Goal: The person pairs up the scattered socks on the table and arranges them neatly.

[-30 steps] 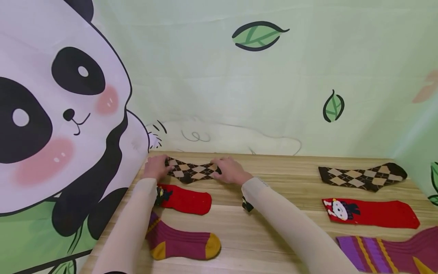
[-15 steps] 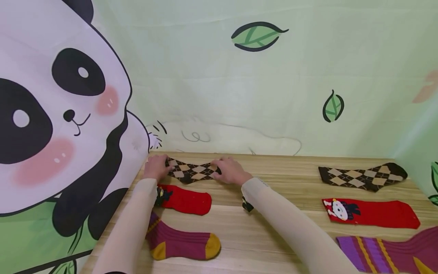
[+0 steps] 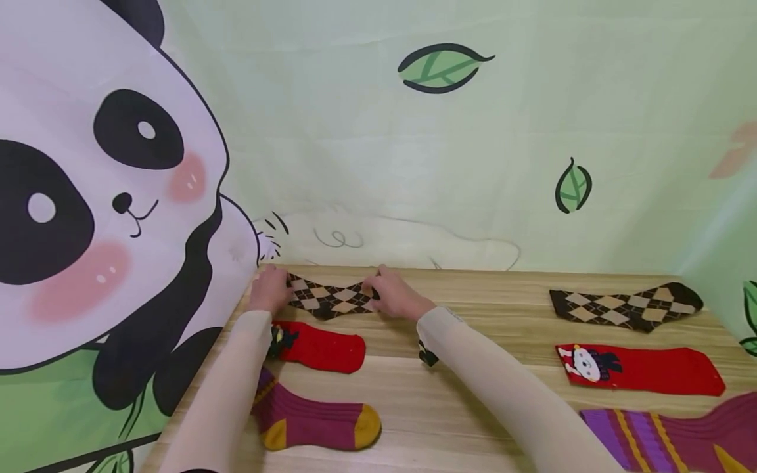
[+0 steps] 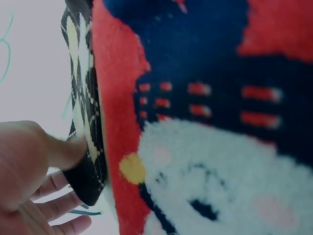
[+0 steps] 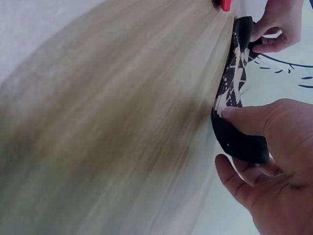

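Observation:
A black-and-tan argyle sock (image 3: 331, 299) lies stretched sideways at the back left, near the wall. My left hand (image 3: 271, 290) pinches its left end; in the left wrist view the thumb lies on the dark end of the sock (image 4: 88, 181), fingers behind it. At the other end, my right hand (image 3: 399, 293) holds the dark end between thumb and fingers, as the right wrist view shows around the sock (image 5: 244, 142). Below my left hand is a red sock (image 3: 325, 348), its printed end partly hidden by my sleeve. A purple sock with mustard heel and toe (image 3: 322, 420) lies nearer.
On the right of the wooden table (image 3: 473, 394) lie another argyle sock (image 3: 627, 307), a red sock with a white animal print (image 3: 656, 370) and a striped purple sock (image 3: 680, 433). A panda-printed cloth wall (image 3: 177, 263) stands at the left; a leaf-printed one (image 3: 331, 131) closes the back.
The fingers of my right hand have lifted slightly at the argyle sock's end. Both hands stay at its two ends, and the head view has shifted a little.

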### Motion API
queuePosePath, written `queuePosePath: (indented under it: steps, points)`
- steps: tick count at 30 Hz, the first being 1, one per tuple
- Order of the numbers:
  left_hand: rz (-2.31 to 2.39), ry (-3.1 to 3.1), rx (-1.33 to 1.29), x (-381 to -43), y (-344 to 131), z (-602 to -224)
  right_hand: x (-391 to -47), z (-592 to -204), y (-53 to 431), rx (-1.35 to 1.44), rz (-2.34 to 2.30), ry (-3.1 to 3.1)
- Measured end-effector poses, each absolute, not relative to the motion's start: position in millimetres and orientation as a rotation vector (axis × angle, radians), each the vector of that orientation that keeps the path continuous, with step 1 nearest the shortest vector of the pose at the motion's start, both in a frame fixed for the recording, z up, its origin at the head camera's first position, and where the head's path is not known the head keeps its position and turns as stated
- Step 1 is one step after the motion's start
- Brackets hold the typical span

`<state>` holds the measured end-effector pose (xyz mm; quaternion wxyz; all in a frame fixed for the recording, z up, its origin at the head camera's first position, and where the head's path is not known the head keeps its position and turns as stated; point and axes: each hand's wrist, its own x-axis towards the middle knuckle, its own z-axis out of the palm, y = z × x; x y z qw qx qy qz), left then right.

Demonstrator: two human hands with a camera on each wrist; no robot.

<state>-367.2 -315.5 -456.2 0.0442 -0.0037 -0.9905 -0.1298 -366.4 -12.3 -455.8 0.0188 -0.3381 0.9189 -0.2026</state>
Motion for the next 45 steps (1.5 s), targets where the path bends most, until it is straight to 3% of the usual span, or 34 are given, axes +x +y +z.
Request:
queuePosePath:
  steps: [20,45]
  points:
    - [-0.534,-2.937,-0.048,-363,-325,-457,-358,-442,-4,-1.236,-0.504,2.945]
    - [-0.607,-2.798,-0.179,-352,-317,-421,-342,-409,18,-1.408,-0.549,2.983]
